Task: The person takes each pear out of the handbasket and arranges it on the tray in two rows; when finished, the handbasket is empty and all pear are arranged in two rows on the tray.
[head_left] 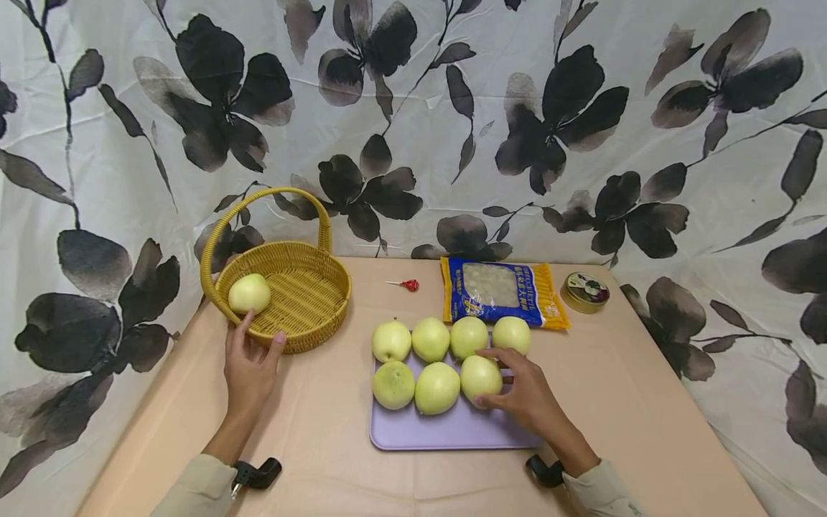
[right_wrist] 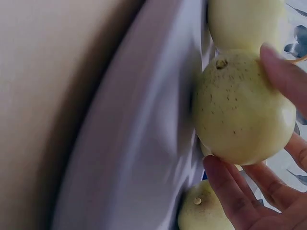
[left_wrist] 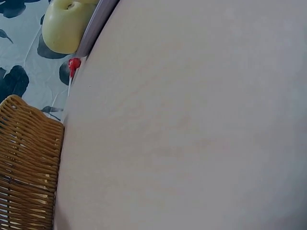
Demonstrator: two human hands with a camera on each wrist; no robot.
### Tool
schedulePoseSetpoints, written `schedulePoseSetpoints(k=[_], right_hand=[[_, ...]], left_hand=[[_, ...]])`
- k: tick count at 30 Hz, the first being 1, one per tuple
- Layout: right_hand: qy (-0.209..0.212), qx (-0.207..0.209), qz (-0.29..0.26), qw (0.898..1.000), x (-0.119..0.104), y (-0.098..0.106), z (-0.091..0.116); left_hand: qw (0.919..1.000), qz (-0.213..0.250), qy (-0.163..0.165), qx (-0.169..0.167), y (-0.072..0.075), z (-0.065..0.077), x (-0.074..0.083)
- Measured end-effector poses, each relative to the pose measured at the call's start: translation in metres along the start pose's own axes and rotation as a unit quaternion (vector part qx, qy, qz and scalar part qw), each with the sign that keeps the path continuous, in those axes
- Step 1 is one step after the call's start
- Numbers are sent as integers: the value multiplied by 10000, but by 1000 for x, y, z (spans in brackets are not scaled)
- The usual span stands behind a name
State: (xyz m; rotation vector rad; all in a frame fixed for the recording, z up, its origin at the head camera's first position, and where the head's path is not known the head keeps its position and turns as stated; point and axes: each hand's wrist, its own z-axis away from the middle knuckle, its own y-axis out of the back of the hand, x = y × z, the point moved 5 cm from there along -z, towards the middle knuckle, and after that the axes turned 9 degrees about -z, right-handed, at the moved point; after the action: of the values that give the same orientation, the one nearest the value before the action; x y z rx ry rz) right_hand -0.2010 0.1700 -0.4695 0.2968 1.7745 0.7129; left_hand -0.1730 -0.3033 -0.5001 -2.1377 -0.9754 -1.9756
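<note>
My right hand (head_left: 523, 388) grips a pale yellow-green apple (head_left: 481, 380) at the right end of the front row on the lilac tray (head_left: 446, 434). In the right wrist view, thumb and fingers lie around that apple (right_wrist: 244, 108), which has dark specks. Several similar apples (head_left: 437, 388) stand beside and behind it in two rows. My left hand (head_left: 248, 373) is at the front left rim of a yellow wicker basket (head_left: 323, 327), its index finger extended over the rim. One apple (head_left: 249, 294) lies inside the basket, close to that fingertip. The left wrist view does not show the hand.
Behind the tray lies a blue and yellow food packet (head_left: 497, 291), with a round tin (head_left: 584, 292) to its right. A small red-headed item (head_left: 408, 285) lies between basket and packet. The basket's tall handle (head_left: 209, 251) arches upward. Floral cloth (head_left: 452, 143) hangs behind the table.
</note>
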Motion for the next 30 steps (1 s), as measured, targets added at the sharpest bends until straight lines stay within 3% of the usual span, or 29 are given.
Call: schedulePoseSetpoints(k=[10,19,27,30], right_hand=[[69,26,-144,9999,-7,11,0],[-42,-21,-50,10000,-29,19,-18],[-527,37,468,9975,-17,24,-11],[-625,106,330,9974,-10,25,-8]], left_hand=[[10000,-6,-25,0,2,0,0],[10000,-11,16,-12,0,1,-1],[10000,-29,-40,-39,0,1,-2],[10000,-24,-60,-34,1,0,-1]])
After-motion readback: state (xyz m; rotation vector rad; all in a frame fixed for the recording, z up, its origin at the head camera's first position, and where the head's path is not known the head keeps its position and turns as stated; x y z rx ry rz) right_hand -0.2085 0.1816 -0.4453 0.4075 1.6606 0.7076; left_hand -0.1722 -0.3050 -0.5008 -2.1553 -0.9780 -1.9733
